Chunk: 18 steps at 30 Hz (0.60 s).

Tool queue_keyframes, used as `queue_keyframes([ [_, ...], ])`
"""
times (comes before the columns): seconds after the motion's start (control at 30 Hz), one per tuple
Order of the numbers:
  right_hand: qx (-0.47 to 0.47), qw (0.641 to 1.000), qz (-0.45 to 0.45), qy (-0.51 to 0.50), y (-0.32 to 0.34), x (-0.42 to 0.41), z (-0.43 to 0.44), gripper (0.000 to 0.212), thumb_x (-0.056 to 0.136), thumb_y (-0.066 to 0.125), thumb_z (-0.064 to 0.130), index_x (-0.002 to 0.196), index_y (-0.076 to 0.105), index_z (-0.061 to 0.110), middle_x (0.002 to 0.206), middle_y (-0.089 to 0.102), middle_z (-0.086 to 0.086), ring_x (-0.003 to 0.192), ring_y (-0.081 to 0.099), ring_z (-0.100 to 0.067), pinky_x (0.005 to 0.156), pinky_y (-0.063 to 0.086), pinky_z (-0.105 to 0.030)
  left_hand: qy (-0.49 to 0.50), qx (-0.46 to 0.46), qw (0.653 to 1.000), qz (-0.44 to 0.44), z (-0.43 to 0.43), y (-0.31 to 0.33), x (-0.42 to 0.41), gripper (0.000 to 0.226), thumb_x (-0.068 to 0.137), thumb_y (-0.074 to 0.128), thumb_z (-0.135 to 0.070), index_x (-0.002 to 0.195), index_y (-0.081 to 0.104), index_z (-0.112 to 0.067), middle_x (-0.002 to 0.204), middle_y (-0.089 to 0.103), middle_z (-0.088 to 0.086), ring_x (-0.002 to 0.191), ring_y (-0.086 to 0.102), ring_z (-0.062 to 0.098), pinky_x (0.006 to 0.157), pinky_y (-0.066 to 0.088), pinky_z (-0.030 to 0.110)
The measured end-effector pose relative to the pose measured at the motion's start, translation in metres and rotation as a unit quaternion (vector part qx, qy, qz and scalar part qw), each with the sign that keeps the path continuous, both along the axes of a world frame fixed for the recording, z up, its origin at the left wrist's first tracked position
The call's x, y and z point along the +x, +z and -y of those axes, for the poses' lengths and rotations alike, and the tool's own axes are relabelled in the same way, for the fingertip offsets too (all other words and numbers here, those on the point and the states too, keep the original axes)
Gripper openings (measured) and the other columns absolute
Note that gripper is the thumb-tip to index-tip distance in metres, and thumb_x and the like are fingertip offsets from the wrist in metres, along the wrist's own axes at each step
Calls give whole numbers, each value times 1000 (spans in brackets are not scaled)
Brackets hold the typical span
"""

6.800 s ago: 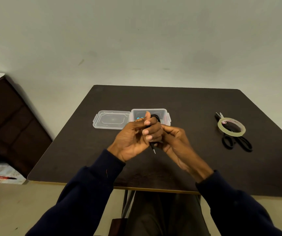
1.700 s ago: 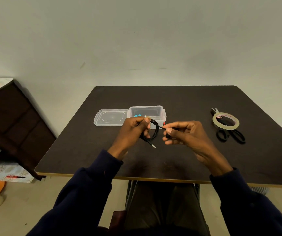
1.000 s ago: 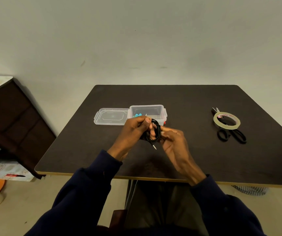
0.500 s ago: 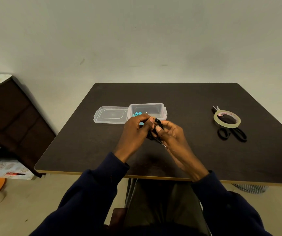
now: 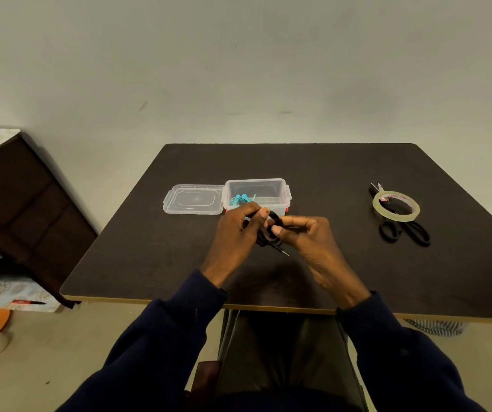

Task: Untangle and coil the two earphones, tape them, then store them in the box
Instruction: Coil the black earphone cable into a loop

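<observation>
A black earphone (image 5: 273, 233) is coiled into a small bundle above the middle of the dark table (image 5: 342, 263). My left hand (image 5: 238, 233) grips the coil from the left. My right hand (image 5: 307, 236) pinches its cable from the right. The metal plug hangs out below the bundle. Just behind my hands stands the clear plastic box (image 5: 280, 191) without its lid. A turquoise earphone (image 5: 240, 200) lies coiled inside it at the left.
The box's clear lid (image 5: 194, 199) lies flat to the left of the box. At the right of the table a roll of clear tape (image 5: 395, 206) rests on black scissors (image 5: 402, 230). A dark cabinet (image 5: 22, 209) stands to the left, off the table.
My right hand pulled the cable out to the right, then came back to the coil and wound it on. Both hands stay together on the bundle in front of the box.
</observation>
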State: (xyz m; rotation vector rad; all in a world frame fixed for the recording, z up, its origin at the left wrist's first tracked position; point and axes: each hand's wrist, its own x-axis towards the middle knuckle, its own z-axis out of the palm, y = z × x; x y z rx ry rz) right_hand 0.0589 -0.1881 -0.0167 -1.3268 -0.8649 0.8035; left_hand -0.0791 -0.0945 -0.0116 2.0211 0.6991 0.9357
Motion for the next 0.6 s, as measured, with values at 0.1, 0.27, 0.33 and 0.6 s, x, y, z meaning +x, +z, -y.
queue_keyframes([
  [0.1,23,999,10,-43,-2,1,-1,23,83,79,2,105,79,10,98,79,-4,99,74,-21,85,60,-34,4,0,1000,0,1,0,0,27,104,50,-31,106,68,-12,102,69,4,91,69,13,72,59,19],
  [0.27,45,997,-37,-55,0,5,-1,23,81,79,-1,102,78,9,98,79,-7,96,76,-22,79,61,-31,-3,-6,1000,0,1,3,0,24,105,51,-26,104,67,-9,97,68,3,82,71,10,64,58,18],
  [0.33,46,996,-66,-49,0,6,-1,22,82,77,-1,103,77,7,99,79,-10,97,75,-26,82,62,-37,-3,1,1000,-6,2,4,1,25,105,51,-24,105,68,-6,94,68,0,80,71,5,64,57,16],
  [0.6,70,995,-10,-70,-1,4,0,27,82,78,-3,109,75,0,101,78,-12,97,76,-26,85,62,-37,12,9,1000,-5,2,3,5,26,105,51,-26,96,69,-10,87,73,2,80,73,11,72,61,27],
])
